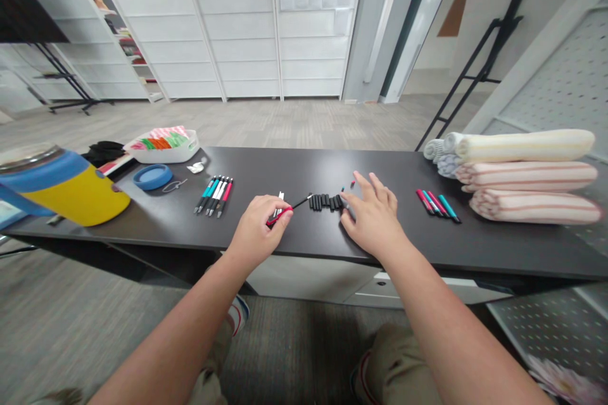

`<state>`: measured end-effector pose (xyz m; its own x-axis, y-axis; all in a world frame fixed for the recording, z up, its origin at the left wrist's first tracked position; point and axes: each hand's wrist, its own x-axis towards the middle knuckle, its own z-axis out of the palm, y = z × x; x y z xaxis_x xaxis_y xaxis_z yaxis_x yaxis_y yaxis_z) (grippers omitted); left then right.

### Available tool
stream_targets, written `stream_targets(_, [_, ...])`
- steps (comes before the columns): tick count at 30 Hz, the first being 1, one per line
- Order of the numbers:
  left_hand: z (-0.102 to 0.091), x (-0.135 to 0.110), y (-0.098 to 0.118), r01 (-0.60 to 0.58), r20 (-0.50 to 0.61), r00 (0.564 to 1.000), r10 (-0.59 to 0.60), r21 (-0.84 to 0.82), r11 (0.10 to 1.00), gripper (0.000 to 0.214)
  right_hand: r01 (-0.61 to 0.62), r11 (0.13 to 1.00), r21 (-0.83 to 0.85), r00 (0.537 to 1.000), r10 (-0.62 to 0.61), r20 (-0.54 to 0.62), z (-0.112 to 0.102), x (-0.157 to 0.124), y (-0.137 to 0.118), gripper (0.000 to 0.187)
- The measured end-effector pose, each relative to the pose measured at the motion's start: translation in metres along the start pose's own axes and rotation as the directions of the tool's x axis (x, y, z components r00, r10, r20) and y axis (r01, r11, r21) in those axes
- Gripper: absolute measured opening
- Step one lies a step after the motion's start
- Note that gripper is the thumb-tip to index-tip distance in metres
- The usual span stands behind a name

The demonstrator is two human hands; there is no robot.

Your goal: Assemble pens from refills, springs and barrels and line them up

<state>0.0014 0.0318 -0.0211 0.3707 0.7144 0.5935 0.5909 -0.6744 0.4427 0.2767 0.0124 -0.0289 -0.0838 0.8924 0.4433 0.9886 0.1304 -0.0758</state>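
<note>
The person wears khaki trousers (pixel 403 361) and pale footwear (pixel 239 315) with red lines, the forearms (pixel 186 329) bare.

red pen (pixel 278 218) partly hidden, mug (pixel 71 190) cut off

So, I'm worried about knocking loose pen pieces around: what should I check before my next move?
1. Left hand gripping the red pen part: ok, pinched at the fingertips.
2. Thin black rod clear of your left palm: ok, it points toward the short black pen grips.
3. Pen grips in an even line: not ok, their ends are staggered.
4. Right hand free of any piece: cannot tell, the fingers hide what is beneath.
5. Clip pens away from both hands: ok, grouped on the left.
6. Coloured barrels away from both hands: ok, grouped near the rolled towels.
</note>
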Motion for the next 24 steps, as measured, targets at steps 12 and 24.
stream_targets(12, [0.001, 0.000, 0.001, 0.001, -0.004, 1.000, -0.001, 0.007, 1.000, 0.010, 0.092, 0.992, 0.082, 0.990, -0.082, -0.116, 0.011, 0.000, 0.007, 0.037])
stream_targets(24, [0.001, 0.000, 0.000, -0.009, 0.006, 1.000, 0.009, 0.011, 1.000, 0.010, 0.113, 0.977, 0.183, 0.970, -0.069, -0.231, -0.004, -0.002, 0.000, 0.030])
